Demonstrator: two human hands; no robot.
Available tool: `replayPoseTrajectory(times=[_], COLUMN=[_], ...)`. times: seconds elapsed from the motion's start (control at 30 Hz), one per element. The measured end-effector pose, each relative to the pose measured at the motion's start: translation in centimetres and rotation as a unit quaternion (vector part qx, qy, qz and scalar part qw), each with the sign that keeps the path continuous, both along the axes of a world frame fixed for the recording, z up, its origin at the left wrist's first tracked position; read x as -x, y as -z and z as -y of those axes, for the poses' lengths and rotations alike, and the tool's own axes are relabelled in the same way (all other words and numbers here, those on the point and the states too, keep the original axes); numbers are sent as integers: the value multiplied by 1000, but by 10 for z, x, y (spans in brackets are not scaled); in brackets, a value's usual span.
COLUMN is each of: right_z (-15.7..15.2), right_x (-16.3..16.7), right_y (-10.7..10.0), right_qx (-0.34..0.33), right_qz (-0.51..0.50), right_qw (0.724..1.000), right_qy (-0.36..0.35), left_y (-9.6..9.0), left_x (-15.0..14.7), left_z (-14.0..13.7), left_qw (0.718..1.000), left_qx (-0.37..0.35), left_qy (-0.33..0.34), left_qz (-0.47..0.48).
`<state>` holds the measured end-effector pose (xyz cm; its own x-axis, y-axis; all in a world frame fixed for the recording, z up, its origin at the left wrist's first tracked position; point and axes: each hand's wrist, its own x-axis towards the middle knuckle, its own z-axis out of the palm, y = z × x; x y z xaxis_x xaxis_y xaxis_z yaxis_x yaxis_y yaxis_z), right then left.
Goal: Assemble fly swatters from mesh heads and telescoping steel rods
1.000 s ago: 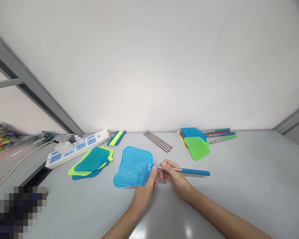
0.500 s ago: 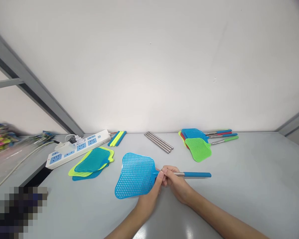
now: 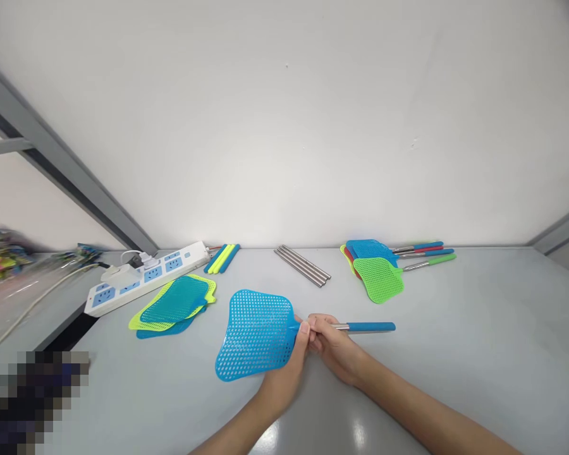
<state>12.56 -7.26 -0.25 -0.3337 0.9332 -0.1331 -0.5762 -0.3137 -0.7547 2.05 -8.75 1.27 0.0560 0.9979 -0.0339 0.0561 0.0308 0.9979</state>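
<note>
Between my hands is a blue fly swatter with a perforated head, a metal rod and a blue grip pointing right. My left hand is closed on the neck of the head, thumb on top. Just to its right, my right hand pinches the metal rod close to the neck. The fingers hide the joint between head and rod. Beyond my hands lie several bare metal rods. To the left are loose swatter heads in yellow and blue, stacked, and several blue and yellow grips.
Whole fly swatters in green, blue, red and yellow lie piled at the back right. A white power strip with plugs and a cable sits back left, near a clear bag of colourful items. A wall closes off the table's rear.
The held swatter has shifted slightly, its grip end a little left and up. Both hands keep their hold on it. The camera view has moved a little.
</note>
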Motion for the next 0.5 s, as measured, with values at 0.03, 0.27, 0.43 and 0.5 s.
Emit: replayPoseTrajectory(times=[0.03, 0.27, 0.43, 0.5], right_z=[0, -2, -3, -3], right_x=[0, 0, 0, 0], right_y=[0, -2, -1, -1], right_qx=[0, -10, -3, -1], right_qz=[-1, 1, 24, 29], right_qw=[1000, 1000, 1000, 1000], right_qy=[0, -20, -14, -11], left_y=[-1, 0, -1, -2], left_x=[0, 1, 0, 0], left_z=[0, -3, -4, -4], left_qw=[1000, 999, 999, 1000], left_qx=[-6, -15, -21, -17], left_qy=[1, 12, 10, 15], left_qz=[-4, -26, -23, -16])
